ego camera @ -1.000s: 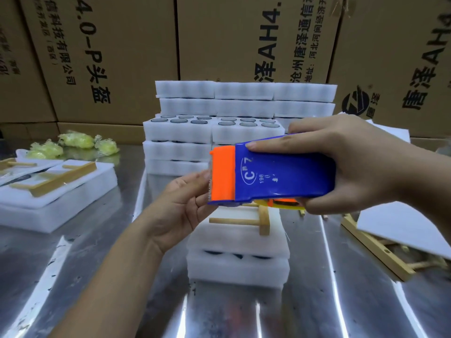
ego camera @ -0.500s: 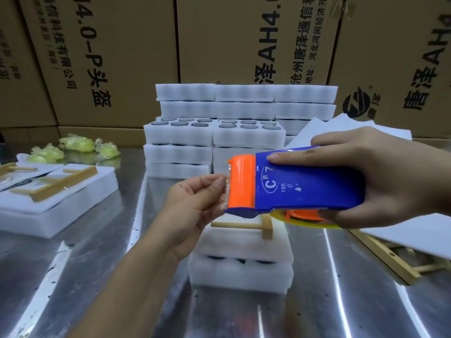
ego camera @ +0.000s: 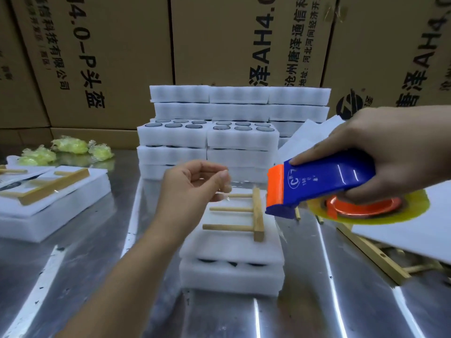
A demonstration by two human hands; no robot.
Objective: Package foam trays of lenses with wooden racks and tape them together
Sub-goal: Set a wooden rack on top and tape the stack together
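A stack of white foam trays [ego camera: 231, 272] with dark lenses between the layers lies on the steel table in front of me. A wooden rack [ego camera: 257, 217] lies flat on top of it. My right hand [ego camera: 380, 147] grips a blue and orange tape dispenser [ego camera: 319, 185] with a yellowish tape roll [ego camera: 380, 214], held above the stack's right side. My left hand [ego camera: 192, 189] pinches the clear tape end [ego camera: 225, 192] above the rack's left side. A clear strip stretches between the hand and the dispenser.
More foam trays of lenses [ego camera: 207, 137] are stacked behind. A taped foam package with a rack [ego camera: 48, 191] sits at the left, yellow-green wads [ego camera: 68, 147] beyond it. White foam sheets [ego camera: 402, 230] and wooden racks [ego camera: 375, 254] lie at the right. Cardboard boxes [ego camera: 244, 40] wall the back.
My hands have drawn apart: the dispenser moved right and down, the left hand pulled the tape end left. The wooden rack on the stack has come into view.
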